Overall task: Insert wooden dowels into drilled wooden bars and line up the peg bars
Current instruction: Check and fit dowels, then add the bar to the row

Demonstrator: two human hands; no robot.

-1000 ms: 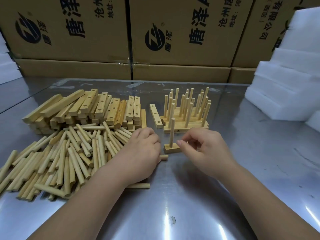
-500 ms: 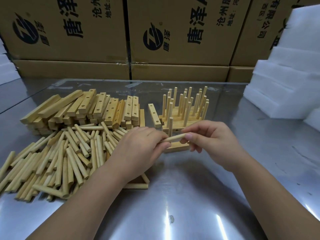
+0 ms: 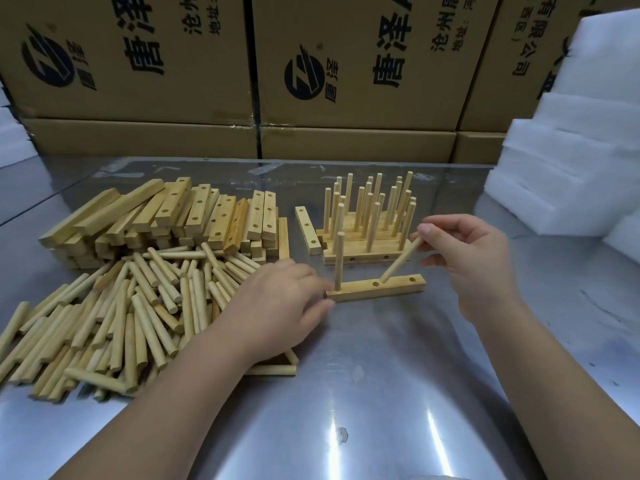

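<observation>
Tilted up from level since half a second ago: dowel [image 3: 401, 259], lower tip on the drilled bar [image 3: 377, 289] near its middle hole. Shiny steel table [image 3: 381, 393]; cardboard boxes [image 3: 363, 64] at 12 o'clock, white foam [image 3: 571, 168] at 2. Upper end pinched by right hand [image 3: 474, 258]; bar's 9 o'clock end pinched by left hand [image 3: 277, 299].
</observation>
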